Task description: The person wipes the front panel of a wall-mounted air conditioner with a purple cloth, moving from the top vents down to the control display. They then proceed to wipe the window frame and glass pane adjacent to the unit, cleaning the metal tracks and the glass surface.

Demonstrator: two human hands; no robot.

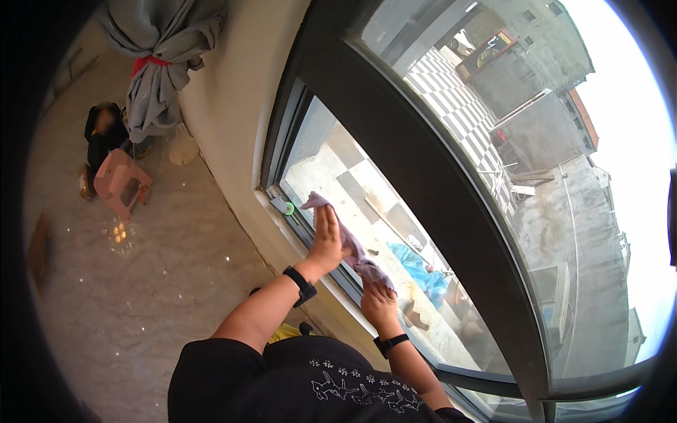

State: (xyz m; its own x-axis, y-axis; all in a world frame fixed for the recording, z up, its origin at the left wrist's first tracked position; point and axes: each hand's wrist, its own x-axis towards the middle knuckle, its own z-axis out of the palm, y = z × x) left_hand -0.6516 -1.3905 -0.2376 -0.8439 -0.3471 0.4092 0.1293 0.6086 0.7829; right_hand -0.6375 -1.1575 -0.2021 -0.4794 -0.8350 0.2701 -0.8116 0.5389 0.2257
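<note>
A light purple cloth (365,264) lies stretched against the lower glass pane (365,174) of a dark-framed window. My left hand (327,240) presses the upper part of the cloth, its fingers extended and pointing up the picture. Lower and to the right, my right hand (380,306) has its fingertips on the cloth's other end, palm towards the glass. Both wrists wear black bands. Near the window's corner, beyond my left hand, a small object with a green ring (287,208) rests on the sill track.
A person (103,132) sits low at the left beside a pink plastic stool (119,180). Above them hangs a grey curtain (158,90) tied with a red band. A pale bag (183,147) stands by the wall. A thick dark frame bar (423,143) crosses the window.
</note>
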